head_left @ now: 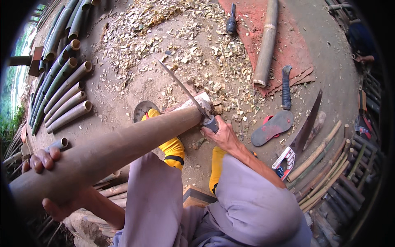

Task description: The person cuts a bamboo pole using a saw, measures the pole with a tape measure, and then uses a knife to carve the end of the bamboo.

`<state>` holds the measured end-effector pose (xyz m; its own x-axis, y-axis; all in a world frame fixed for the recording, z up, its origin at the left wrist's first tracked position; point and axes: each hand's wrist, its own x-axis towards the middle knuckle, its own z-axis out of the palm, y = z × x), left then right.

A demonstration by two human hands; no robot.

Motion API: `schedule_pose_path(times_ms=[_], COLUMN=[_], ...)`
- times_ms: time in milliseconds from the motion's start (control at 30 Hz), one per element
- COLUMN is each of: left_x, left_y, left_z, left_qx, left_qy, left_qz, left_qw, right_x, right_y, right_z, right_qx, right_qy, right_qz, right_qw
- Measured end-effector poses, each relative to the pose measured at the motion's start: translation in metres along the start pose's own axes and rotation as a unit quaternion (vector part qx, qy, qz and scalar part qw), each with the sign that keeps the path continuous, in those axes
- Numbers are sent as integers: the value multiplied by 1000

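A thick brown bamboo pole [111, 150] slants across my lap from the lower left up to the middle. My left hand [43, 159] is wrapped round its near end, fingers over the top and thumb below. In my right hand [224, 133] is a knife [181, 85] with a long narrow blade, gripped by its grey-blue handle. The blade points up and left and crosses close to the pole's far end; whether it touches the bamboo I cannot tell. Just beyond that end lies a pale wooden block [201, 99], partly hidden by the pole.
Wood chips [144, 37] litter the ground ahead. Bamboo poles [61, 88] are stacked at left. At right lie a hand saw [302, 131], a black-handled cleaver [286, 88], a sandal [271, 128] and thin bamboo sticks [325, 173]. Another pole [266, 41] rests on a red mat [294, 49].
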<state>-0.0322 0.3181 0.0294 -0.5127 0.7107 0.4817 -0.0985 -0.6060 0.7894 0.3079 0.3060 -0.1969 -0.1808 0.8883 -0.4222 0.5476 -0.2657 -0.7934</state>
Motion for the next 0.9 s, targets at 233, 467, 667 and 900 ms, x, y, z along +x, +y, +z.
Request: schedule_pose_path(times_ms=[233, 467, 667, 900], left_x=[8, 0, 16, 10], left_y=[20, 2, 17, 10], left_z=[-25, 25, -39, -30], left_qx=[-75, 131, 6, -21], left_qy=[-123, 146, 44, -7], left_qz=[-3, -32, 0, 15], left_qw=[990, 980, 999, 1000], right_x=[-28, -6, -22, 10], right_y=[-56, 13, -77, -10], right_z=[-12, 10, -24, 8], right_qx=[257, 24, 122, 27], right_qy=[99, -5, 109, 4], right_qz=[-226, -27, -195, -52], right_qw=[934, 999, 967, 998])
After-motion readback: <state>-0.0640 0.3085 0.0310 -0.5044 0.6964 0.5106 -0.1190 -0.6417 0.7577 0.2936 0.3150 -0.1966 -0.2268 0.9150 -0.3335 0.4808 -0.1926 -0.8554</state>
